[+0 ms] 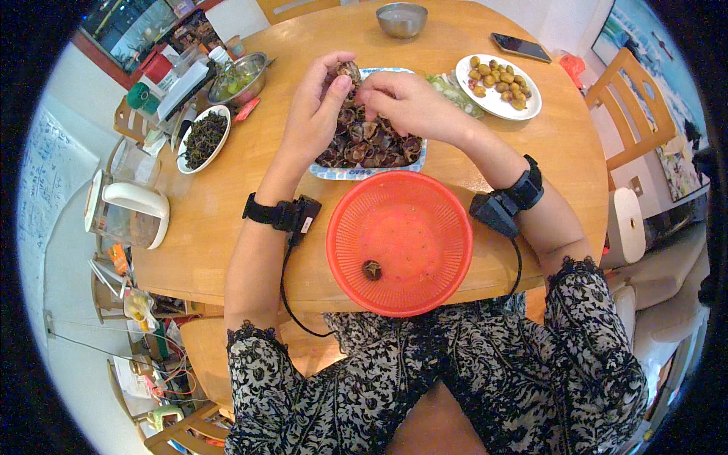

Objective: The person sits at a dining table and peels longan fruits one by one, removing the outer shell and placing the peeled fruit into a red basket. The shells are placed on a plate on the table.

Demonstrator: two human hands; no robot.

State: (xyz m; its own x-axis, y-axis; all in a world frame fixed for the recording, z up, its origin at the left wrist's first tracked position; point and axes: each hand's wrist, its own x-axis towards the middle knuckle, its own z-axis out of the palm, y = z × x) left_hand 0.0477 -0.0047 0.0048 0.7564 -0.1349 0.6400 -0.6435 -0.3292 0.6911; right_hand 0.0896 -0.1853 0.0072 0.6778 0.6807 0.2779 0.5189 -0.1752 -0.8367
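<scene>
My left hand (321,99) holds a brown chestnut (348,71) between thumb and fingers, above a pile of dark brown shells (364,142). The pile fills a blue-and-white patterned tray (369,172). My right hand (404,102) is beside the chestnut with its fingers curled over the shells; its fingertips are partly hidden, so whether it pinches anything is unclear. Closer to me stands a red plastic basket (398,227). One dark chestnut (372,270) with a split shell lies inside it, near the lower left wall.
Peeled yellowish chestnuts (503,82) lie on a white oval plate (532,111) at right. Behind it is a smartphone (520,46); a steel bowl (401,20) stands at the far edge. Leftward are a dish of dark dried strands (205,139), a metal bowl (256,79) and a clear pitcher (128,210).
</scene>
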